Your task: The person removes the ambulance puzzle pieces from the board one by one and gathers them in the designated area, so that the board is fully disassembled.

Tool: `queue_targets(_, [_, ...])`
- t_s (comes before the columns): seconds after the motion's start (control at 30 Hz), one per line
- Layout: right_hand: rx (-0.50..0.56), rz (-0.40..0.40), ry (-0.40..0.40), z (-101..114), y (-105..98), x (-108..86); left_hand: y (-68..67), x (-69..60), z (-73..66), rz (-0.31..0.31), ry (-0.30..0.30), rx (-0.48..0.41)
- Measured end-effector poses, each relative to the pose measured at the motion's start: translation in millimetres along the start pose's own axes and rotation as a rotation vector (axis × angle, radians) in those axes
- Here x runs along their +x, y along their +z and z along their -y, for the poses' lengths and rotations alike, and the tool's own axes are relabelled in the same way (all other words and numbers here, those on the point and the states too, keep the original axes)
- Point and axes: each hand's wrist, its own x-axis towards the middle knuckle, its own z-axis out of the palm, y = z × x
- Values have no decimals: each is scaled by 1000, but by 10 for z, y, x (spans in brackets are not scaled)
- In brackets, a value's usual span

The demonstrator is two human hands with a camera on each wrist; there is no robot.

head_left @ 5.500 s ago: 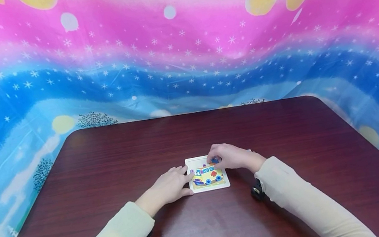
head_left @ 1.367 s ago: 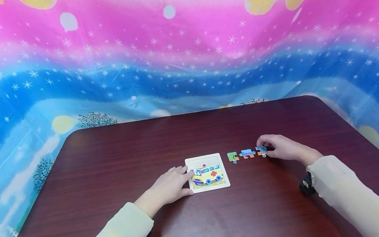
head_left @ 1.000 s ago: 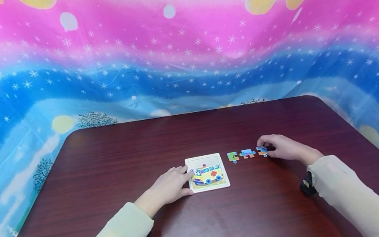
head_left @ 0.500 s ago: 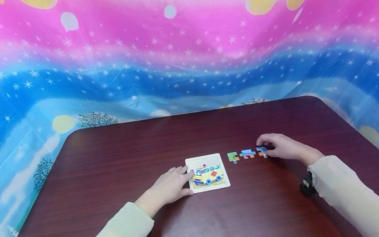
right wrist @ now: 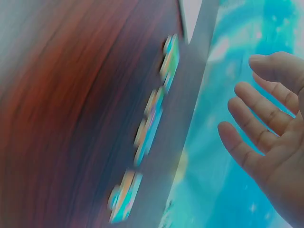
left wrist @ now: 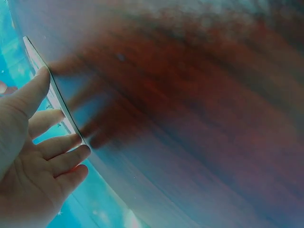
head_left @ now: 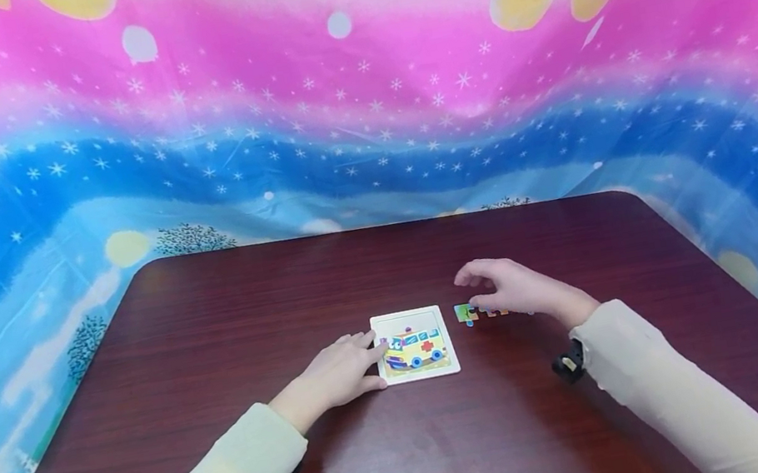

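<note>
A square white-framed jigsaw board lies on the table, with a yellow van picture in its lower part and a pale strip above. My left hand rests on its left edge with fingers straight; in the left wrist view the fingertips meet the board's edge. My right hand hovers just right of the board, fingers apart and loosely bent, holding nothing. Under it three loose jigsaw pieces lie in a row, partly hidden in the head view. The right wrist view shows a green piece, a middle piece and an end piece, all apart.
The dark red-brown table has rounded far corners. A pink and blue printed cloth hangs behind and along its sides. A black strap device sits at the right wrist, below the sleeve cuff.
Earlier my right hand pinched a blue piece over the board, then set it at the row's right end. It has now let go and moved left and up. My left hand stays put.
</note>
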Motion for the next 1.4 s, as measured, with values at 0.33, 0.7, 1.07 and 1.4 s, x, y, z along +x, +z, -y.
queue_targets(0.33, [-16, 77, -37, 386, 276, 297, 16, -2, 9, -20, 4, 12])
queue_targets(0.7, [-85, 174, -86, 579, 544, 434, 12, 16, 13, -29, 3, 8])
queue_targets(1.07, [-155, 170, -91, 650, 718, 479, 32, 54, 7, -41, -73, 0])
queue_targets(1.4, [-237, 174, -48, 685, 789, 513, 44, 113, 6, -17, -120, 33])
